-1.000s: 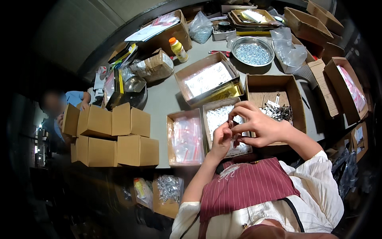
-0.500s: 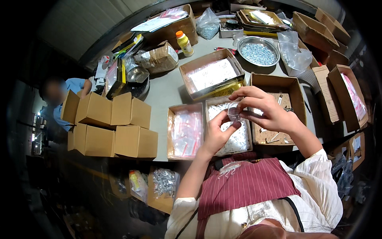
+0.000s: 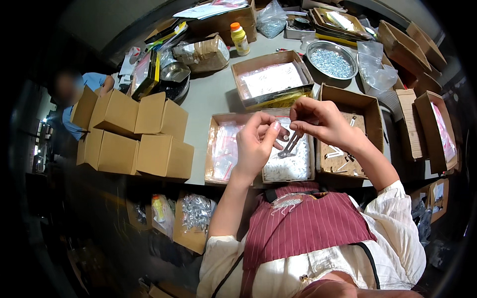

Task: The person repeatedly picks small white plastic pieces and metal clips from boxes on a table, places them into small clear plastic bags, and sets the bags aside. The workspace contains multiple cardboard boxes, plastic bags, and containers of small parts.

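My left hand hovers over the left part of a box of small white plastic pieces, its fingers curled and thumb closed in, with a tiny pale round bit at the fingertips. Close beside it, my right hand pinches thumb and fingers together. Below the right fingertips a thin dark, forked shape stands out against the white pieces; whether it is held or a shadow I cannot tell. On the left stands a box of clear plastic bags. To the right is a box with loose metal parts.
Behind stand a carton of white sheets and a steel bowl of small screws. Open brown cartons fill the table's left edge, with a co-worker behind them. A yellow bottle stands at the back.
My hands have moved slightly apart. The small clear piece they held between them no longer shows plainly. My view has shifted a little, and the dark forked shape has appeared.
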### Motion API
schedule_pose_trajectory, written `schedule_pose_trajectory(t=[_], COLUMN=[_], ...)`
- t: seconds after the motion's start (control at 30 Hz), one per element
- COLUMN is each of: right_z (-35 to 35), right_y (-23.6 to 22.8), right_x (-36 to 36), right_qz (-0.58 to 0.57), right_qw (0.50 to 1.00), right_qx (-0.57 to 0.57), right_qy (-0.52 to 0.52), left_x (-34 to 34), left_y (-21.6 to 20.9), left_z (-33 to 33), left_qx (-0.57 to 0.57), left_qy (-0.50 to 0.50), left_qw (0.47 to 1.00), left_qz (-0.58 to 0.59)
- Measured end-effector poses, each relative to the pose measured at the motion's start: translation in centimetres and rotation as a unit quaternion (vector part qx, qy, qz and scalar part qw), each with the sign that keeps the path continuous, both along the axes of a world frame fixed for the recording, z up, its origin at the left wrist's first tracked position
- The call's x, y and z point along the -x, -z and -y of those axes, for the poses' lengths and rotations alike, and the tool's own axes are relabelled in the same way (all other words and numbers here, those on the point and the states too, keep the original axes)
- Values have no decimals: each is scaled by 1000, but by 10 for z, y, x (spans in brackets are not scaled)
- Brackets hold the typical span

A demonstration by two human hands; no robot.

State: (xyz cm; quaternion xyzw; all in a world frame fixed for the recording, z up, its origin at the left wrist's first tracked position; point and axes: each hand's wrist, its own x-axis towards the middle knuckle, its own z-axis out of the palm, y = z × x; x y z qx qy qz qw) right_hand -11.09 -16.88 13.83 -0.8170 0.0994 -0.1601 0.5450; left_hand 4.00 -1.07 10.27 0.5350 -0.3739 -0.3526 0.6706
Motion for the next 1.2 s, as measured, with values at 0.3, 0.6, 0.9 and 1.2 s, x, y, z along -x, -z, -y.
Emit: schedule_pose_trajectory(t=[0.3,0.6,0.9,1.2], right_z=[-23,-61,-94,-70], right_y=[27,58,119,203], right_x=[-47,-113,-175,-186], right_qz=[-45,-132,-113,-154], right_qw=[994,951,969,876], right_qx=[8,-155,72,386], right_qy=[-95,-234,-207,-245], left_x=[-18,-42,-81,-98], left_y=[17,38,123,203], left_z=[-37,-104,-221,-323], left_qx=[-29,-40,96,107], left_qy=[-52,-115,-229,-384], left_qw=[996,967,847,755], left_qz=[64,-226,-470,-521])
